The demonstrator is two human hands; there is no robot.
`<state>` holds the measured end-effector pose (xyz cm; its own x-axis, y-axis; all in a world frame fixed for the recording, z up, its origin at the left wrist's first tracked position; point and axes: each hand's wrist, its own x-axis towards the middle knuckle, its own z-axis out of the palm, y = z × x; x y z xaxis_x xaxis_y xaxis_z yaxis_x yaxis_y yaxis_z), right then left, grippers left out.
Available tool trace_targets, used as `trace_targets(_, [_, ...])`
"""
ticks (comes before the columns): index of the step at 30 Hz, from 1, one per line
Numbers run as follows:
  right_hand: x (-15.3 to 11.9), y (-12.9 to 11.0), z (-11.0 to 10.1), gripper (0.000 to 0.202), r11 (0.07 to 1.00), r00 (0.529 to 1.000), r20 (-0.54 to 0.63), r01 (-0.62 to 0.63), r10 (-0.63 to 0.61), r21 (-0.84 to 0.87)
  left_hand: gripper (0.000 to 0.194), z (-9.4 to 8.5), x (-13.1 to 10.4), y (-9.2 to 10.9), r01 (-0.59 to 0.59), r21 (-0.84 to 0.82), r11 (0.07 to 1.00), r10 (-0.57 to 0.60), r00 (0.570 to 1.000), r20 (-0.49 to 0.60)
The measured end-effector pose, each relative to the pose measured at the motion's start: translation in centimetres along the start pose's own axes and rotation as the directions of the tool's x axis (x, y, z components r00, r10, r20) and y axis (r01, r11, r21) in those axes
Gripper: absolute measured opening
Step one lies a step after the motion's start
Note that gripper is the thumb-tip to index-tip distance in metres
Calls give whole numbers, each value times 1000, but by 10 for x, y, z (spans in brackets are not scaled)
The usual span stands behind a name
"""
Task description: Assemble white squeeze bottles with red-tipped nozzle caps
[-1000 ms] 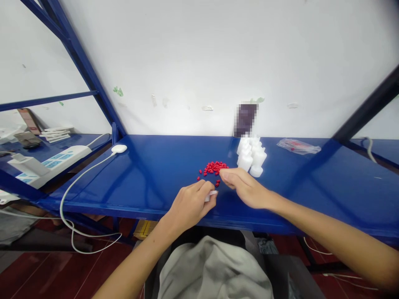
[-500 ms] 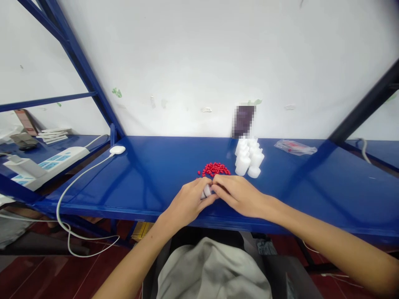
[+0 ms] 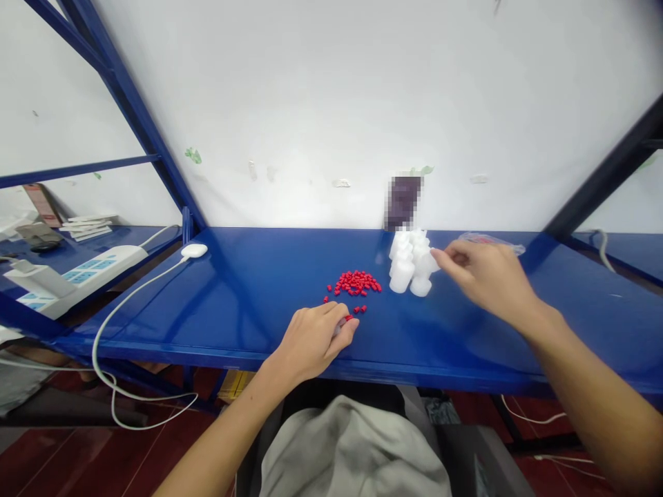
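My left hand (image 3: 315, 338) is closed near the front of the blue table, its fingers wrapped round a small whitish piece (image 3: 340, 324) that is mostly hidden. A bit of red (image 3: 349, 317) shows at its fingertips. Just beyond lies a loose pile of small red cylindrical pieces (image 3: 357, 281), with a few strays near the left hand. My right hand (image 3: 484, 276) has thumb and forefinger pinched together at the right edge of a cluster of white plastic bottles (image 3: 401, 273). Whether anything sits in that pinch is hidden.
A clear plastic bag (image 3: 492, 241) lies behind my right hand. On the left are a white charger puck (image 3: 195, 250) with its cable, and a power strip (image 3: 98, 266). Blue frame posts (image 3: 155, 131) rise at the sides, before a white wall.
My right hand has left my left hand and moved right to the white bottles. Red pieces near the left fingertips are now uncovered. The left hand has stayed in place.
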<state>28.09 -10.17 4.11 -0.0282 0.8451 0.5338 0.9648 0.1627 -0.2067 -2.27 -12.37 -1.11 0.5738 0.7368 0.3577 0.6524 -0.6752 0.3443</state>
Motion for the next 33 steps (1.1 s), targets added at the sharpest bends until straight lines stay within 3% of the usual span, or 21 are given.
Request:
trace_targets(4, [1, 7, 15, 45, 995, 956, 291, -4, 32, -95, 24, -2, -1, 0, 0, -49, 999, 1, 1000, 8])
trace_targets(6, [0, 7, 17, 49, 993, 934, 354, 1, 40, -114, 19, -3, -1, 1, 7, -92, 996, -7, 1000, 7])
trace_targets(9, [-5, -1, 12, 52, 990, 966, 246, -46, 79, -137, 15, -2, 0, 2, 16, -147, 989, -15, 1000, 6])
trace_targets(12, [-18, -23, 8, 45, 999, 982, 184, 33, -31, -6, 16, 2, 1, 0, 10, -193, 981, -5, 1000, 26])
trace_targets(14, [-28, -44, 9, 36, 971, 935, 283, 174, -216, 166, 18, 4, 1, -1, 9, -215, 977, 0, 999, 41])
trace_targets(16, [-35, -64, 16, 28, 898, 839, 352, 318, -416, 305, 18, 4, 1, -3, -3, -226, 974, 18, 998, 61])
trace_targets(19, [-37, -84, 29, 24, 779, 724, 327, 461, -607, 425, 13, 3, -1, -5, -34, -208, 977, 55, 994, 98])
trace_targets(21, [-35, -89, 37, 28, 719, 696, 287, 470, -658, 511, 16, 2, -2, -4, -65, -182, 981, 85, 991, 105])
trace_targets(23, [-32, -91, 43, 31, 666, 708, 259, 384, -657, 639, 15, 3, -2, -2, -110, -133, 985, 120, 990, 71])
trace_targets(25, [-30, -94, 46, 34, 614, 745, 274, 223, -608, 757, 9, 6, -2, 0, -153, -49, 987, 153, 988, -8])
trace_targets(29, [-33, -103, 49, 40, 532, 799, 362, -63, -479, 844, 7, 13, -1, 2, -149, 120, 982, 167, 972, -163])
trace_targets(33, [-32, -104, 54, 40, 380, 791, 439, -283, -426, 880, 12, 14, -3, 3, -129, 159, 979, 162, 962, -220])
